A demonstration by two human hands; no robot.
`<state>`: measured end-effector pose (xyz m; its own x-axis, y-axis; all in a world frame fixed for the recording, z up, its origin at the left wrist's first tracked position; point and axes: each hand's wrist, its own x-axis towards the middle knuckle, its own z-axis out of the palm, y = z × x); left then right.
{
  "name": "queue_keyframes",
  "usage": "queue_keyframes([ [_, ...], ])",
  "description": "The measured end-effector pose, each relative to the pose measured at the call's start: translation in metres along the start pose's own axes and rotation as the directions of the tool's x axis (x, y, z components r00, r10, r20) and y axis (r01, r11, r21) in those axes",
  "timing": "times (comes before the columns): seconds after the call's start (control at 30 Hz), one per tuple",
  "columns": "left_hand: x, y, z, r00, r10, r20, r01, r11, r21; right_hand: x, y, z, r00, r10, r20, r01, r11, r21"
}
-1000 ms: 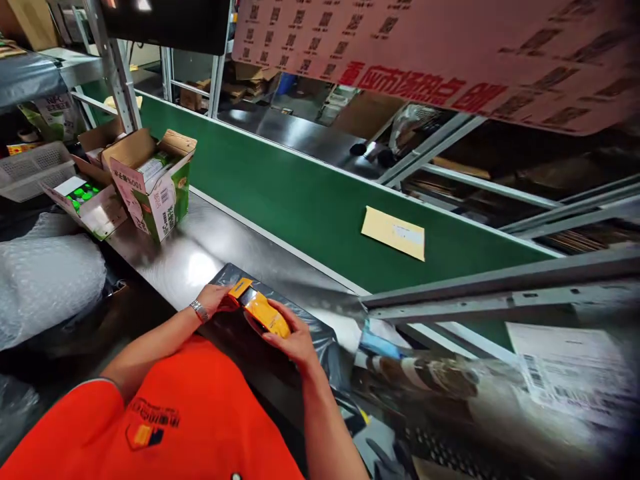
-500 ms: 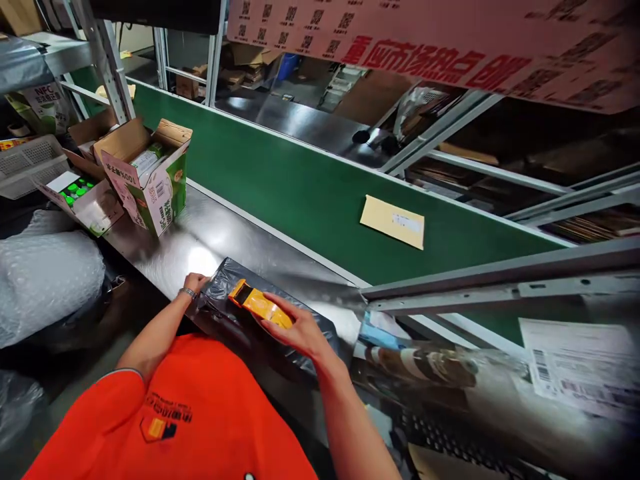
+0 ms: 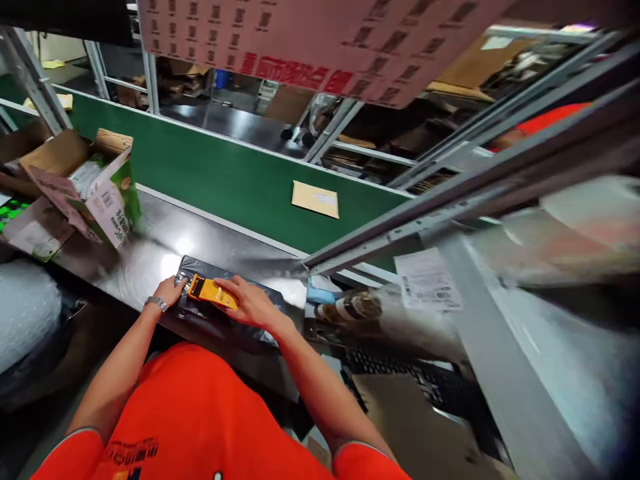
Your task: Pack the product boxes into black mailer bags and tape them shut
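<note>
A long parcel in shiny black plastic (image 3: 197, 315) lies on the steel bench in front of me. At its left end, my left hand (image 3: 170, 292) holds the plastic, fingers bent against it; the fingertips are partly hidden. My right hand (image 3: 254, 305) is wrapped round an orange-yellow tape dispenser (image 3: 214, 293) with a dark opening at its front. The dispenser rests on or just above the parcel's top, its front end close to my left fingers.
Beyond the steel bench (image 3: 155, 217) runs a green conveyor belt (image 3: 215, 170) carrying a yellow envelope (image 3: 315, 199). Open cartons (image 3: 107, 200) stand left, near bubble wrap (image 3: 25, 313). A metal post (image 3: 370, 240) slants across the right, above a keyboard (image 3: 400, 373). A person's orange sleeve (image 3: 550, 127) shows far right.
My view has swung right, so the scene sits further left. The dispenser has come closer to the parcel's left end, and my left hand now lies beside its front.
</note>
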<state>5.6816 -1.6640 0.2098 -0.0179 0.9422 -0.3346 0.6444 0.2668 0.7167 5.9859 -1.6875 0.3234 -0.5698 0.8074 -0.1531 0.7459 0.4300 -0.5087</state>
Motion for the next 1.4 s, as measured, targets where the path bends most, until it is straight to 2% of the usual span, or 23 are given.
queue_keyframes([
  [0.1, -0.005, 0.005, 0.000, 1.000, 0.009, 0.028, -0.011, 0.998, 0.069, -0.029, 0.019, -0.013, 0.999, 0.046, 0.014, -0.045, 0.998, -0.043],
  [0.17, -0.005, 0.003, -0.004, 0.999, 0.001, 0.047, -0.005, 0.996, 0.094, -0.072, 0.049, -0.018, 0.992, 0.119, -0.052, -0.121, 0.992, -0.035],
  [0.23, -0.003, 0.001, -0.009, 0.999, 0.003, 0.049, -0.009, 0.993, 0.114, -0.128, 0.088, -0.015, 0.959, 0.217, -0.185, -0.220, 0.976, 0.003],
  [0.33, -0.001, 0.002, -0.009, 0.999, 0.021, 0.026, -0.024, 0.994, 0.107, -0.207, 0.140, 0.013, 0.833, 0.366, -0.415, -0.342, 0.930, 0.134],
  [0.4, 0.000, 0.003, -0.007, 1.000, 0.012, 0.025, -0.014, 0.997, 0.078, -0.233, 0.162, 0.048, 0.731, 0.489, -0.477, -0.396, 0.872, 0.287],
  [0.47, -0.002, 0.002, -0.004, 1.000, -0.011, 0.021, 0.010, 0.999, 0.039, -0.233, 0.175, 0.092, 0.649, 0.601, -0.467, -0.408, 0.793, 0.453],
  [0.53, -0.007, -0.003, -0.001, 0.999, 0.003, -0.033, -0.003, 1.000, 0.010, -0.215, 0.180, 0.136, 0.598, 0.677, -0.429, -0.383, 0.711, 0.589],
  [0.6, -0.014, -0.012, 0.002, 0.988, 0.113, -0.105, -0.113, 0.994, 0.003, -0.194, 0.182, 0.173, 0.564, 0.729, -0.388, -0.333, 0.631, 0.701],
  [0.7, -0.023, -0.029, 0.006, 0.930, 0.351, -0.106, -0.348, 0.936, 0.047, -0.175, 0.183, 0.209, 0.534, 0.778, -0.330, -0.271, 0.527, 0.805],
  [0.77, -0.025, -0.036, 0.007, 0.903, 0.423, -0.073, -0.415, 0.904, 0.100, -0.172, 0.185, 0.220, 0.522, 0.798, -0.300, -0.268, 0.487, 0.831],
  [0.87, -0.019, -0.033, 0.005, 0.881, 0.468, -0.074, -0.448, 0.874, 0.188, -0.167, 0.191, 0.220, 0.547, 0.791, -0.273, -0.259, 0.470, 0.844],
  [0.97, 0.000, -0.008, -0.003, 0.865, 0.498, -0.065, -0.467, 0.846, 0.258, -0.156, 0.204, 0.199, 0.590, 0.768, -0.250, -0.230, 0.457, 0.859],
  [1.03, 0.018, 0.020, -0.011, 0.896, 0.443, -0.039, -0.412, 0.860, 0.302, -0.146, 0.216, 0.175, 0.626, 0.744, -0.235, -0.207, 0.449, 0.869],
  [1.13, 0.055, 0.072, -0.022, 0.953, 0.301, -0.006, -0.282, 0.898, 0.338, -0.127, 0.233, 0.133, 0.674, 0.700, -0.237, -0.186, 0.472, 0.862],
  [1.23, 0.093, 0.120, -0.027, 0.946, 0.323, -0.014, -0.306, 0.908, 0.287, -0.106, 0.245, 0.100, 0.697, 0.680, -0.227, -0.163, 0.459, 0.873],
  [1.3, 0.116, 0.143, -0.025, 0.943, 0.332, -0.022, -0.316, 0.914, 0.254, -0.097, 0.250, 0.092, 0.677, 0.704, -0.214, -0.133, 0.403, 0.905],
  [1.33, 0.125, 0.151, -0.024, 0.949, 0.315, -0.023, -0.300, 0.921, 0.248, -0.096, 0.251, 0.093, 0.651, 0.729, -0.211, -0.118, 0.372, 0.921],
  [1.4, 0.141, 0.162, -0.019, 0.962, 0.271, -0.020, -0.257, 0.933, 0.252, -0.102, 0.251, 0.103, 0.569, 0.793, -0.218, -0.091, 0.324, 0.942],
])
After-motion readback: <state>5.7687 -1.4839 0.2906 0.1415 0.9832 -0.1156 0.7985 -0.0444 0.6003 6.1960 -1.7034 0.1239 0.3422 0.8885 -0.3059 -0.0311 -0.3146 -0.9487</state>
